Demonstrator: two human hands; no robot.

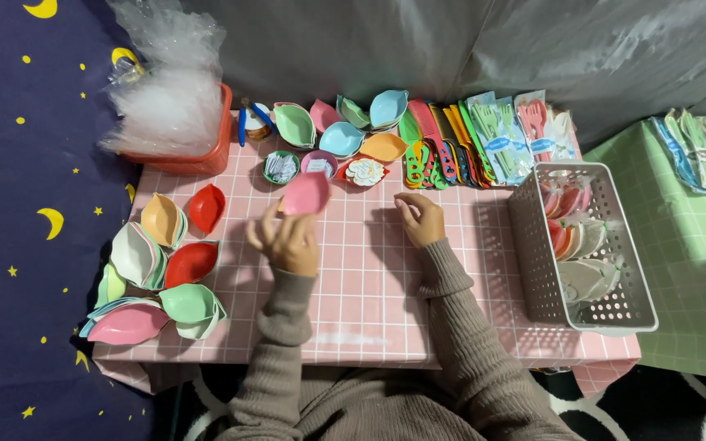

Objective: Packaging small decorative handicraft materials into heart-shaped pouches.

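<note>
My left hand (283, 238) is raised over the pink checked table (369, 278) and holds a pink leaf-shaped dish (305, 193) by its edge. My right hand (420, 218) rests on the table a little to the right, fingers curled, with nothing in it. Stacks of leaf-shaped dishes (161, 273) in red, green, orange, white and pink lie at the table's left side. More such dishes (345, 126) in green, blue, pink and orange sit at the back. Three small round bowls (320, 166) with little pieces stand just beyond the held dish.
A white slotted basket (586, 314) at the right holds packed dishes. A red bin (198, 147) of clear plastic bags stands back left. Coloured combs (435, 147) and packets of plastic cutlery (504, 131) line the back. A green checked table (688, 269) lies to the right.
</note>
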